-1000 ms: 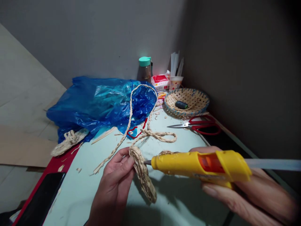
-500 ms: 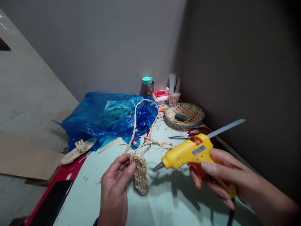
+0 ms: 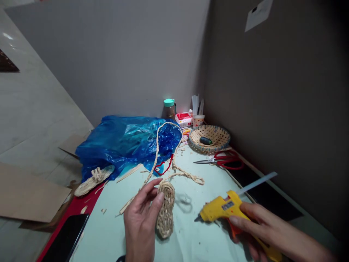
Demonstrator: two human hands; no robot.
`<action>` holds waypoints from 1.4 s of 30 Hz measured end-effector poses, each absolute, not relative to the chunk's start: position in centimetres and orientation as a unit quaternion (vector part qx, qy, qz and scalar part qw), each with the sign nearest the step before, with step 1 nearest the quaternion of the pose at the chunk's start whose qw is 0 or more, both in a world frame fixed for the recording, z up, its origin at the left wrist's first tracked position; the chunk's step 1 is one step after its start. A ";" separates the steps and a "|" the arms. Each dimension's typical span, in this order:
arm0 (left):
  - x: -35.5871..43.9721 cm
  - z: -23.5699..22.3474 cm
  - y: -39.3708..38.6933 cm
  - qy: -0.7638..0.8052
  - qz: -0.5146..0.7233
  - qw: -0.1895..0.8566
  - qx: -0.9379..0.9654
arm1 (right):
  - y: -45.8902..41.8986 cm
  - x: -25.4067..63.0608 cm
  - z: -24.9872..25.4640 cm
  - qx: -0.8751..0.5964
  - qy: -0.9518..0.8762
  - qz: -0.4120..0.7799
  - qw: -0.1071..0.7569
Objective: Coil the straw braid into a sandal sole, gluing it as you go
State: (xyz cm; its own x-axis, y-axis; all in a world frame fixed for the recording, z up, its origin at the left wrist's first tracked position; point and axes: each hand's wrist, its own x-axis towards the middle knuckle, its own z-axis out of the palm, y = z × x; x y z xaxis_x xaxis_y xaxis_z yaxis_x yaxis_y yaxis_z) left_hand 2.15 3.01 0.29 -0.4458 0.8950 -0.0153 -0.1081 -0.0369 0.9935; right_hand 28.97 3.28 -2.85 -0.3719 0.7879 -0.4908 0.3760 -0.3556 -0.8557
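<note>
My left hand [image 3: 141,222] pinches the edge of a small oval coil of braided straw [image 3: 165,211], held on edge over the pale green table [image 3: 191,240]. A long straw braid [image 3: 158,149] runs from the coil up over a blue plastic bag [image 3: 122,140]. My right hand [image 3: 261,229] grips a yellow hot glue gun [image 3: 222,209] low over the table to the right of the coil. Its nozzle points left, a short way from the coil. A clear glue stick [image 3: 257,183] juts from its back.
Red-handled scissors [image 3: 220,160] lie beyond the glue gun. A woven basket [image 3: 209,138], a paper cup of glue sticks [image 3: 198,115], a jar with a green lid [image 3: 169,108] and a red box [image 3: 184,119] fill the far corner. Another straw piece [image 3: 94,179] and a black phone [image 3: 65,238] lie left.
My right hand has lowered the glue gun from beside the coil down to the table on the right. My left hand keeps hold of the straw coil.
</note>
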 end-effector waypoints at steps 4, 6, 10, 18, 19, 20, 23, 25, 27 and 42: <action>2.5 0.4 2.8 0.572 0.621 0.402 0.356 | 2.6 30.1 -2.5 -0.616 -0.699 0.348 0.103; 2.6 0.6 2.6 0.575 0.615 0.401 0.361 | 2.2 30.5 -1.5 -0.619 -0.734 0.270 0.076; 2.9 1.0 2.2 0.578 0.585 0.411 0.394 | 2.9 29.1 2.1 -0.547 -0.797 0.167 0.194; 3.3 0.8 2.2 0.573 0.563 0.356 0.478 | 7.6 23.4 5.2 -0.330 -0.909 0.112 0.230; 3.4 0.8 2.2 0.570 0.562 0.345 0.489 | 7.8 23.2 5.0 -0.327 -0.910 0.117 0.229; 3.4 0.7 2.2 0.569 0.562 0.335 0.498 | 7.8 23.2 4.8 -0.325 -0.910 0.122 0.229; 3.6 0.7 2.3 0.576 0.562 0.317 0.503 | 7.8 23.5 4.4 -0.316 -0.910 0.154 0.221; 3.7 0.7 2.3 0.592 0.557 0.304 0.497 | 7.7 23.6 4.3 -0.315 -0.909 0.173 0.210; 3.8 0.9 2.3 0.614 0.540 0.289 0.498 | 7.8 23.7 4.1 -0.322 -0.908 0.165 0.209; 4.2 0.5 2.9 0.666 0.532 0.332 0.404 | 7.1 22.5 2.1 -0.318 -0.887 -0.028 0.335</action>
State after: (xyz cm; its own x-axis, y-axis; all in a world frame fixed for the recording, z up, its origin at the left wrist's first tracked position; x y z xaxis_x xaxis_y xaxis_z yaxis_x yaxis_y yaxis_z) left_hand 4.24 2.87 0.52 -0.4539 0.8910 -0.0121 0.1852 0.1076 0.9768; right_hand 22.51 7.08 2.15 -0.5746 0.5445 0.6111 0.5818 0.7968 -0.1629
